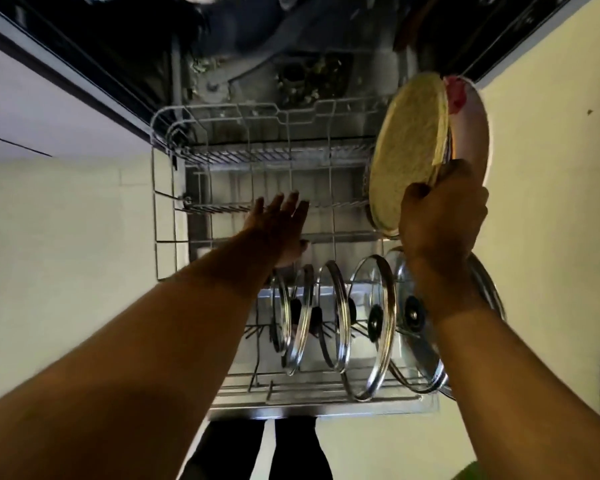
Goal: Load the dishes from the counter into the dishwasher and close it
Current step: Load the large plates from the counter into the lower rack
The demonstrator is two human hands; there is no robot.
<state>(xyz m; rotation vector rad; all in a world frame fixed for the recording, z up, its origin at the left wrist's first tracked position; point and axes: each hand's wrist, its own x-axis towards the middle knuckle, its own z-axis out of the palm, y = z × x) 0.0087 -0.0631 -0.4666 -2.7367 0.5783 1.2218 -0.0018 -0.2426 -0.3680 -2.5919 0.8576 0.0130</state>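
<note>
A yellowish speckled plate (409, 150) is held on edge above the far right part of the rack, with a white plate (473, 133) pressed against its back. A red mark is seen on the white one; whether it is a smear or a pattern cannot be told. Both are clamped together at their lower rims by the right grip (444, 216), whose fingers are curled round the edges.

The pair is judged to be stiff, rather heavy for one hand, and breakable. Glazed faces are likely to be slippery, and one plate may slide against the other if the clamp is loosened. A hold at the rim, thumb on one face and fingers on the other, is judged the safest. Each plate is better lowered singly between the wires, so that no rim is knocked against the metal.

The left grip (278, 223) is spread with straight fingers over the middle of the rack and nothing is held in it; whether the wires are touched cannot be told. The wire rack (160, 188) is drawn out of the dishwasher (257, 64), and rows of upright wires are seen in its far half. In the near half a row of glass lids (371, 323) with metal rims and dark knobs is stood on edge, the largest just beneath the right wrist. A pale floor (66, 237) is seen on either side.
</note>
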